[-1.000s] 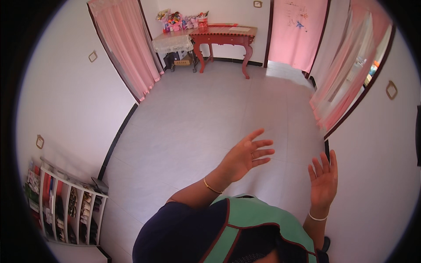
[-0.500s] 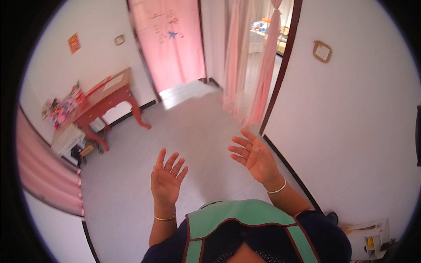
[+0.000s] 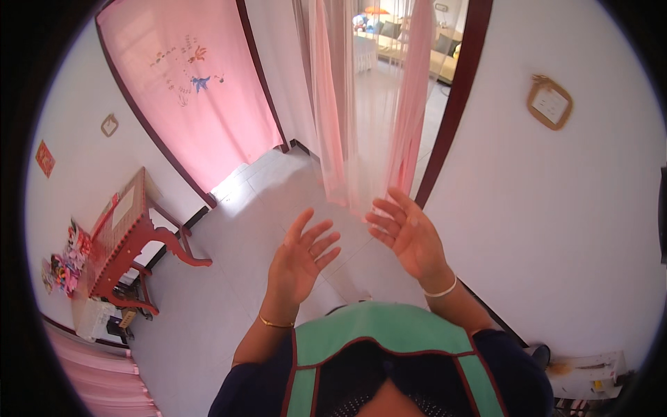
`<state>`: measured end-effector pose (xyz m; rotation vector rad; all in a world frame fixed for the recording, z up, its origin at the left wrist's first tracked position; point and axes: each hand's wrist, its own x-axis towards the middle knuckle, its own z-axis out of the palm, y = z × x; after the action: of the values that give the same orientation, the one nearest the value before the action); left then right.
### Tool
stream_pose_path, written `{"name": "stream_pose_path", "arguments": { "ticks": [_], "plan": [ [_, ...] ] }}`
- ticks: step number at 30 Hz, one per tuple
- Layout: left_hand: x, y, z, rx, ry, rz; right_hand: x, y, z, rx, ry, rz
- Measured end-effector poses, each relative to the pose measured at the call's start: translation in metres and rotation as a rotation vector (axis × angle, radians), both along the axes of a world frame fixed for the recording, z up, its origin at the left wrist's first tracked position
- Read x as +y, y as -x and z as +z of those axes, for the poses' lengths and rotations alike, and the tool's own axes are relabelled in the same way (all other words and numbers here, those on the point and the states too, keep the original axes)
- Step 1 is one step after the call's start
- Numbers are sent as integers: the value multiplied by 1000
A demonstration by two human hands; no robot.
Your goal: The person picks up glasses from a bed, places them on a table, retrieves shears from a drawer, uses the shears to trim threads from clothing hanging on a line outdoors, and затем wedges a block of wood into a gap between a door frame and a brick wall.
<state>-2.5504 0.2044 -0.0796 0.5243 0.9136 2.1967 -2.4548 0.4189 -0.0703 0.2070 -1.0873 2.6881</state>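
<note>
Both hands are raised in front of my green apron (image 3: 375, 333), palms turned up and inward. My left hand (image 3: 302, 260), with a thin gold bracelet at its wrist, is open and holds nothing; its fingers are spread. To its right, my right hand (image 3: 410, 236) is likewise open and bare, its fingers slightly curled, with a pale bangle on the wrist. Neither hand touches anything. Beyond the right hand hang sheer pink curtains (image 3: 410, 104) in a doorway with a dark red frame.
A red wooden table (image 3: 125, 257) with curved legs stands at the left, colourful flowers (image 3: 66, 264) beside it. A pink door curtain (image 3: 194, 90) covers the far doorway. White wall (image 3: 556, 229) runs along the right. Low at the right sits a white box (image 3: 590, 372). Grey tiles (image 3: 215, 292) cover the floor.
My view has swung to the right and nearer the curtained doorway, so the table sits further left. My left hand has risen and moved closer to the right one. Both hands remain bare.
</note>
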Motion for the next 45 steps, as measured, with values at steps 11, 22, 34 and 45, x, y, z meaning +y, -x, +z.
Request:
{"name": "stream_pose_path", "arguments": {
  "ticks": [11, 22, 34, 45],
  "plan": [
    [132, 277, 27, 41, -76, 87, 126, 299, 33, -6, -140, 70],
    [367, 580, 35, -27, 3, -242, 295, 567, 28, -165, -217, -140],
    [708, 779, 66, 16, 101, -346, 652, 617, 104, 119, -300, -1458],
    [994, 867, 81, -137, -35, -468, 930, 646, 130, 61, -309, -1302]
  ]
}}
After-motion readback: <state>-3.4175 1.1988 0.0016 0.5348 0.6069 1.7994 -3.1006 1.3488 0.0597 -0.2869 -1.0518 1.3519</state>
